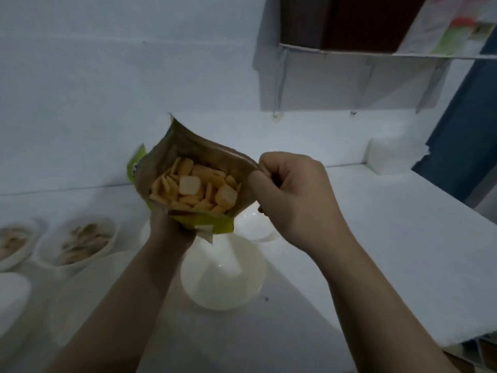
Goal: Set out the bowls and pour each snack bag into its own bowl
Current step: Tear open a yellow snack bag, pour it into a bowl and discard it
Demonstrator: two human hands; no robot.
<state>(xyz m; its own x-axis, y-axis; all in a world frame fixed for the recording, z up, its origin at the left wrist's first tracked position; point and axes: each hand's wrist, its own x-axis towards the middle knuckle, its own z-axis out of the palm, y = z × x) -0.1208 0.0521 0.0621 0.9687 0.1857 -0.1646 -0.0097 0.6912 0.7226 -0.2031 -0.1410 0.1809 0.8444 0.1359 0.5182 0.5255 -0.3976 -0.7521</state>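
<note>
A: Where is the bag (172,157), and how do the hands hold it?

B: It is held up above the counter (376,238), mouth open toward the camera. The left hand (169,227) wraps its lower end from beneath, closed around it. The right hand (293,192) is curled, thumb and fingers pinching the bag's right edge and holding the mouth wide.

A: What is inside?

B: Orange, square-cut crackers (196,189), a few showing pale faces.

A: And the bowls?

B: An empty white bowl (223,275) sits on the counter just under the bag. Behind it the rim of a second bowl (258,224) shows (partly hidden by bag and hand). At far left, two filled bowls (78,242) stand side by side, their contents too blurred to name. A further white rim (10,297) shows at the left edge.

A: Anything above?

B: A shelf (376,53) on the wall.
</note>
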